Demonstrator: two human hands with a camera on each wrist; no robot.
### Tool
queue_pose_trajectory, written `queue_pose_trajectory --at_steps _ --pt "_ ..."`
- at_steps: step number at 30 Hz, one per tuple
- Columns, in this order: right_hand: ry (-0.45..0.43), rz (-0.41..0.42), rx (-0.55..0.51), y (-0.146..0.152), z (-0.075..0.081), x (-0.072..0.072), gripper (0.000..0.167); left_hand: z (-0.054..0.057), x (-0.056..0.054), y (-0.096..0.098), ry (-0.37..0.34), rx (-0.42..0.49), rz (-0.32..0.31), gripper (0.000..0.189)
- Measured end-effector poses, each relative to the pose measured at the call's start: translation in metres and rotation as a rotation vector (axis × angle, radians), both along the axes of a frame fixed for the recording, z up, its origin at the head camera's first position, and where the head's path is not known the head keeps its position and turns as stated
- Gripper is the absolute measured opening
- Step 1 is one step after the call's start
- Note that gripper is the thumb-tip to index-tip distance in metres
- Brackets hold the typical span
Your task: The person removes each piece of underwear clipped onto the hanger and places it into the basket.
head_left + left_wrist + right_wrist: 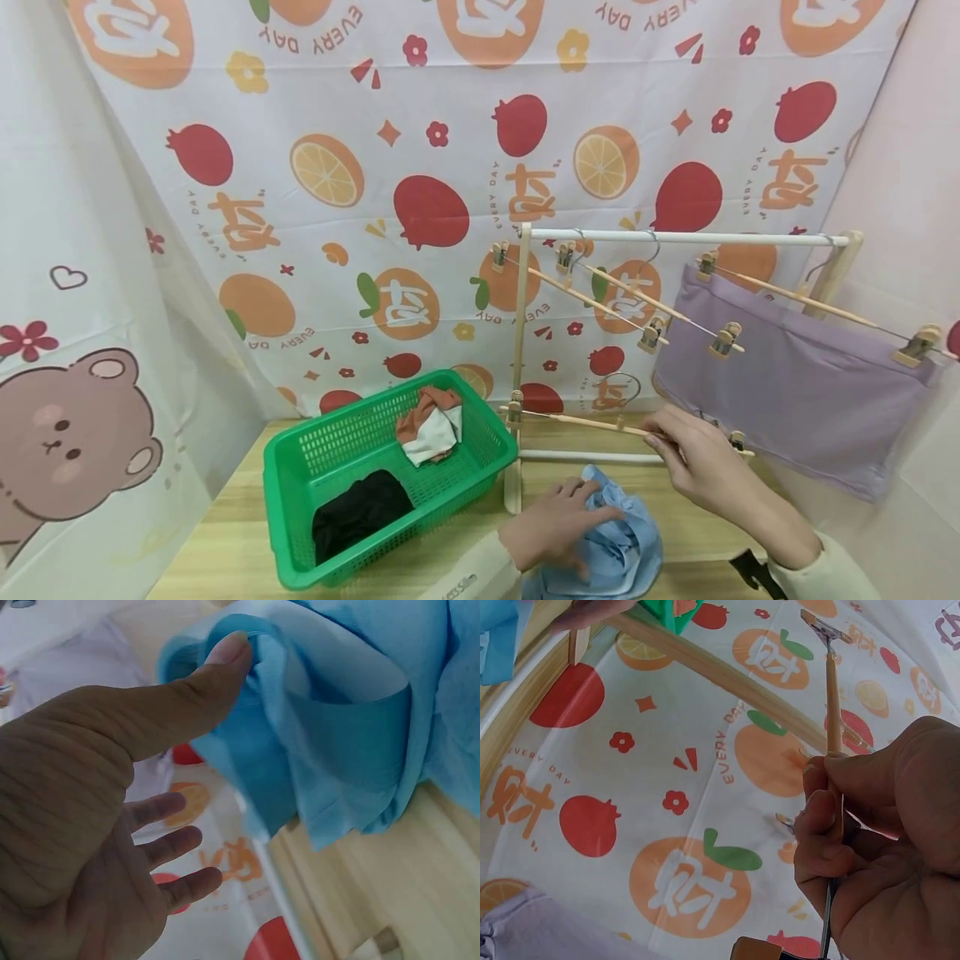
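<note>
My right hand (708,467) grips the bar of a wooden clip hanger (588,423), holding it level in front of the rack's lower rail; its metal hook points up. In the right wrist view, thumb and fingers curl round the hanger's bar (832,705), and clips show at its ends. A crumpled light-blue garment (630,542) lies on the table. My left hand (558,521) is over its left part with spread fingers. In the left wrist view, the thumb overlaps a folded edge of the blue garment (345,742) while the other fingers extend away from the cloth.
A wooden rack with a white top rail (690,238) stands at the right. Two bare clip hangers (637,296) and a hanger with a purple garment (787,375) hang there. At the left, a green basket (281,500) holds black cloth (360,512) and rust-and-white cloth (431,425).
</note>
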State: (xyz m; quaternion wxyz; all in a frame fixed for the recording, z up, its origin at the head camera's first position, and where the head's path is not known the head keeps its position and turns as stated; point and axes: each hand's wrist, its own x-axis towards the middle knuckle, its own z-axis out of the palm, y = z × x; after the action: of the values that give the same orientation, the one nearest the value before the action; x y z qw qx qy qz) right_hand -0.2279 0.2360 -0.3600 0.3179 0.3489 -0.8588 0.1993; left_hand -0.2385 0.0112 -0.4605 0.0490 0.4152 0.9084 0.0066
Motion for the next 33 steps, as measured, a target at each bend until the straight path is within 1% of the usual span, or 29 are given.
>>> queue_pose_trajectory --at_steps 3,5,9,11,14,15,17,19,21,23,26,29,30,33 --pt "-0.010 -0.015 -0.004 0.004 -0.001 0.002 0.027 -0.008 -0.007 0.011 -0.069 -0.032 0.032 0.097" --pt "-0.019 -0.020 -0.002 0.006 -0.003 0.003 0.027 -0.014 -0.010 0.017 -0.098 -0.045 0.045 0.100" --pt "-0.033 -0.024 0.003 0.009 -0.005 0.006 0.028 -0.023 -0.014 0.025 -0.084 -0.069 0.035 0.106" --pt "-0.036 -0.021 0.001 0.010 -0.005 0.007 0.028 -0.026 -0.015 0.028 -0.088 -0.078 0.036 0.109" --pt "-0.039 -0.017 -0.007 0.011 -0.006 0.007 0.029 -0.027 -0.017 0.033 -0.143 -0.080 0.062 0.110" --pt "-0.038 -0.016 -0.009 0.012 -0.006 0.007 0.030 -0.027 -0.018 0.035 -0.164 -0.083 0.071 0.108" --pt "-0.036 -0.017 -0.013 0.013 -0.007 0.008 0.031 -0.029 -0.019 0.039 -0.171 -0.109 0.080 0.102" --pt "-0.034 -0.019 -0.017 0.014 -0.007 0.008 0.031 -0.031 -0.019 0.043 -0.154 -0.135 0.076 0.093" --pt "-0.034 -0.019 -0.018 0.014 -0.007 0.008 0.031 -0.032 -0.018 0.047 -0.106 -0.162 0.062 0.083" --pt "-0.037 -0.017 -0.020 0.014 -0.007 0.007 0.031 -0.034 -0.017 0.050 -0.055 -0.163 0.049 0.075" --pt "-0.042 -0.016 -0.021 0.014 -0.007 0.007 0.031 -0.036 -0.016 0.052 0.018 -0.144 0.023 0.064" --pt "-0.053 -0.017 -0.023 0.015 -0.008 0.007 0.031 -0.040 -0.016 0.052 0.068 -0.109 0.007 0.053" --pt "-0.056 -0.020 -0.023 0.015 -0.008 0.007 0.030 -0.041 -0.016 0.052 0.077 -0.098 0.010 0.051" --pt "-0.067 -0.026 -0.026 0.017 -0.009 0.007 0.030 -0.045 -0.015 0.052 0.086 -0.038 0.047 0.045"
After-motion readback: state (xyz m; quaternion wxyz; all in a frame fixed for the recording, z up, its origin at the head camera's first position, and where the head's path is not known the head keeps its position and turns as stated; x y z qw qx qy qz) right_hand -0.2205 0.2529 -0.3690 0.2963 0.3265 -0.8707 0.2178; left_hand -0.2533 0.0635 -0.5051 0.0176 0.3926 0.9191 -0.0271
